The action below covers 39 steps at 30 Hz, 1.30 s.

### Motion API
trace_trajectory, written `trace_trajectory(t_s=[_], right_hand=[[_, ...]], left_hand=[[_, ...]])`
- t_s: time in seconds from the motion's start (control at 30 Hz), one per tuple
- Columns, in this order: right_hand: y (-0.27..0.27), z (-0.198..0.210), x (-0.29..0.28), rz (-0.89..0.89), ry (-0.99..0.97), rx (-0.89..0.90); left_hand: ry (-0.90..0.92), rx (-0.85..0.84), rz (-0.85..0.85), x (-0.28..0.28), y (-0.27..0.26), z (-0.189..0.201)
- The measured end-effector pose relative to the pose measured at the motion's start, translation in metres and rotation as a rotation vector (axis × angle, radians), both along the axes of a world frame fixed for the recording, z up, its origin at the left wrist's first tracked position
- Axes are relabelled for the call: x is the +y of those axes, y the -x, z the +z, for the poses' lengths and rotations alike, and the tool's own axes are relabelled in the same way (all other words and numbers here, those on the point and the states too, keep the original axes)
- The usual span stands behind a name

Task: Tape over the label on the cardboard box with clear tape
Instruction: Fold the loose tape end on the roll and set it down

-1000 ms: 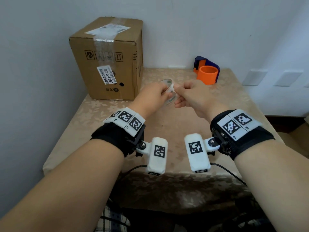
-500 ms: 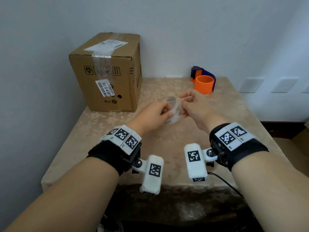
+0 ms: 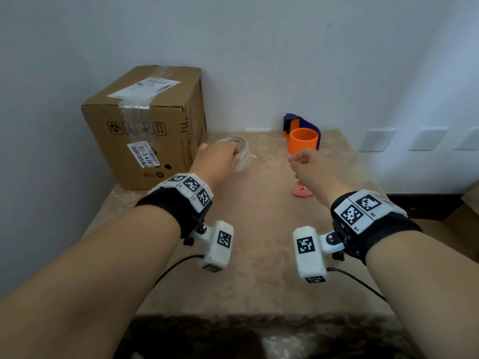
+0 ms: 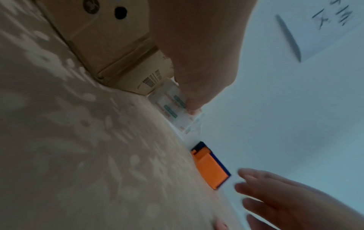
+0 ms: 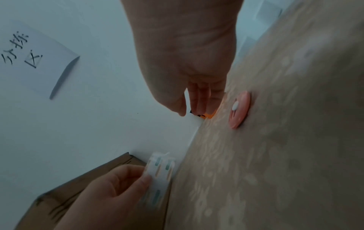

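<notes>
The cardboard box stands at the table's back left, with one white label on its top under old tape and a barcode label on its front face. My left hand grips the clear tape roll just right of the box's near corner, a little above the table. The roll shows printed colour marks between my left fingers. My right hand hovers apart to the right, fingers relaxed, holding nothing.
An orange and blue tape dispenser sits at the back by the wall, just beyond my right hand. A pink round disc lies on the patterned tablecloth beneath that hand. A handwritten note hangs on the wall.
My hands have parted: the right one let go of the tape roll and moved right, while the left carried the roll left and back toward the box.
</notes>
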State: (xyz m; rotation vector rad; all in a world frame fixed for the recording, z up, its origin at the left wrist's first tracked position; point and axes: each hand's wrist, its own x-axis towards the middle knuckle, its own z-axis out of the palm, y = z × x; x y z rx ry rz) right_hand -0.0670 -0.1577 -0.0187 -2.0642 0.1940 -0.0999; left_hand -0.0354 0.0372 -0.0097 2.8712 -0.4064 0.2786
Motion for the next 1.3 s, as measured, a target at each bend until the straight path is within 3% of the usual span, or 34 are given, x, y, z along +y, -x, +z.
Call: trace_trajectory(t_s=[0.23, 0.4, 0.63, 0.83, 0.93, 1.1, 1.3], right_hand=[[-0.015, -0.002, -0.008, 0.027, 0.155, 0.0], [-0.023, -0.007, -0.01, 0.023, 0.199, 0.044], [-0.012, 0.011, -0.027, 0.154, 0.639, 0.3], [-0.01, 0.003, -0.022, 0.35, 0.927, 0.432], [-0.013, -0.004, -0.018, 0.352, 1.005, 0.404], [-0.012, -0.004, -0.009, 0.275, 0.823, 0.273], [-0.053, -0.008, 0.012, 0.09, 0.083, 0.255]], left_hand=[[-0.079, 0.015, 0.043, -0.004, -0.043, -0.009], [-0.082, 0.119, 0.081, 0.001, -0.057, -0.024], [-0.059, 0.022, 0.058, -0.005, -0.047, -0.033], [-0.09, -0.053, 0.055, -0.014, -0.028, -0.035], [-0.075, -0.066, 0.044, -0.015, -0.02, -0.033], [-0.07, -0.075, 0.032, -0.002, -0.012, -0.022], [-0.019, 0.007, 0.069, 0.011, -0.024, -0.024]])
